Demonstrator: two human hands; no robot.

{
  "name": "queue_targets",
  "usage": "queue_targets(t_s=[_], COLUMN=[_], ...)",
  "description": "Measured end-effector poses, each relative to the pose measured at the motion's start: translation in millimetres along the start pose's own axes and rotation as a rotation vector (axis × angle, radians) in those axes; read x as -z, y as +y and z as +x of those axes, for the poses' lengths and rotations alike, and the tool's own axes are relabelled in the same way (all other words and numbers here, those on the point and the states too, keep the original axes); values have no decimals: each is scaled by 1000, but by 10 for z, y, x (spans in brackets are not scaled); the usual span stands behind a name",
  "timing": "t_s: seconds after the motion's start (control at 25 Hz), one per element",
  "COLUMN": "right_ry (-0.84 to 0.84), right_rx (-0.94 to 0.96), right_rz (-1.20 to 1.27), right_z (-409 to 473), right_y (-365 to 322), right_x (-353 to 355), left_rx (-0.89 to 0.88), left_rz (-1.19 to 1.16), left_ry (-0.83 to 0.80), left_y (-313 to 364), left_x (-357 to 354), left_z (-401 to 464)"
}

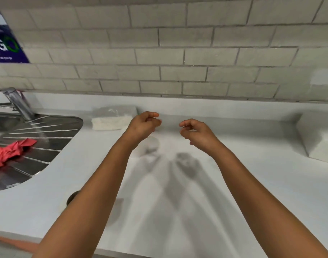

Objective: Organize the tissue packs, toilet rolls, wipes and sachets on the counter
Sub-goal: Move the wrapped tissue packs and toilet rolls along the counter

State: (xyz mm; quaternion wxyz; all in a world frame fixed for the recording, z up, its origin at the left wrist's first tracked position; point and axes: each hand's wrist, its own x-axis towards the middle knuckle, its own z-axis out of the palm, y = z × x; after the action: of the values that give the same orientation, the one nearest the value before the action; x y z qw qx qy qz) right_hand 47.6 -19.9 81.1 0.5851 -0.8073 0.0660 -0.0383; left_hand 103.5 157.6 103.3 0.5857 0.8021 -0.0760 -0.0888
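Note:
Both my arms reach out over the white counter (178, 202). My left hand (143, 125) hovers above it with its fingers loosely curled and holds nothing. My right hand (196, 133) hovers a short way to its right, fingers also loosely curled and empty. A clear-wrapped pack of white tissues (112, 118) lies against the back edge, just left of my left hand. Another white tissue pack (319, 138) sits at the far right of the counter, partly cut off by the frame edge.
A steel sink (34, 138) with a tap (17, 103) takes up the left side, and a red cloth (10, 151) lies on its drainer. A grey tiled wall (168, 53) rises behind the counter. A purple box (4, 43) stands at the upper left.

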Motion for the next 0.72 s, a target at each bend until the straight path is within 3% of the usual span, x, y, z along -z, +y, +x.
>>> queue_targets(t_s=[0.28,0.52,0.72], right_ry=[-18,-45,-92], right_rx=[-45,-106,-176], right_rz=[-41,-72,-140], right_z=[708,1384,1897], right_y=[-233,-282,-236], right_x=[-881,-1261,-1442], left_rx=[36,87,83], left_rz=[24,-19,-78], left_ry=[79,156,389], left_y=[-400,-841,-1188], left_x=[1283,1824,2062], left_z=[740,1352,1851])
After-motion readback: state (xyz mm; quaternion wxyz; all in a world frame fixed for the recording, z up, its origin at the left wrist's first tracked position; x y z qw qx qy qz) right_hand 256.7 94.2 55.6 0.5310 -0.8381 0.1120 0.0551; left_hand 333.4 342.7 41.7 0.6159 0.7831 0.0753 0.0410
